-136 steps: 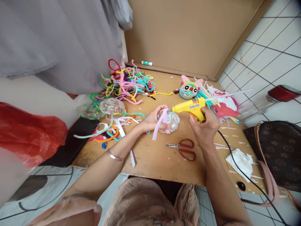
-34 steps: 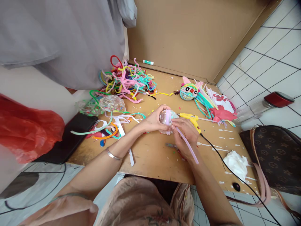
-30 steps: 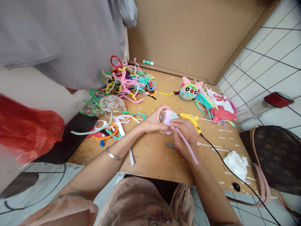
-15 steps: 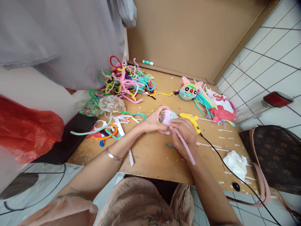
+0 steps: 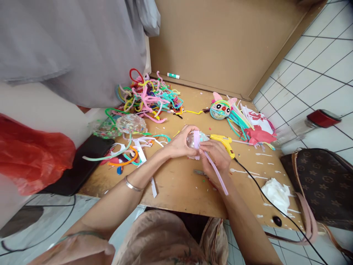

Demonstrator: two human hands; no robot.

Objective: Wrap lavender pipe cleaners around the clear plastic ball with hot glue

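Observation:
A clear rounded plastic piece [image 5: 203, 137] is held above the middle of the table, with lilac pipe cleaners [image 5: 196, 140] wrapped around it. My left hand [image 5: 180, 144] grips its left side, thumb and fingers curved round it. On the right, my right hand [image 5: 216, 156] pinches a lilac strand against the piece. The strand's loose end [image 5: 217, 175] hangs down over the right wrist. Just behind my right hand lies a yellow glue gun [image 5: 224, 141], its black cord running to the lower right.
A tangled heap of pipe cleaners [image 5: 149, 97] and crumpled clear plastic [image 5: 131, 123] lie left. A decorated face craft [image 5: 220, 109] stands back right, near white tissue [image 5: 276, 193], a bottle [image 5: 298, 129] and a brown bag [image 5: 322, 184].
The camera view has shifted slightly. Both hands keep nearly the same hold on the clear piece and the lilac strand.

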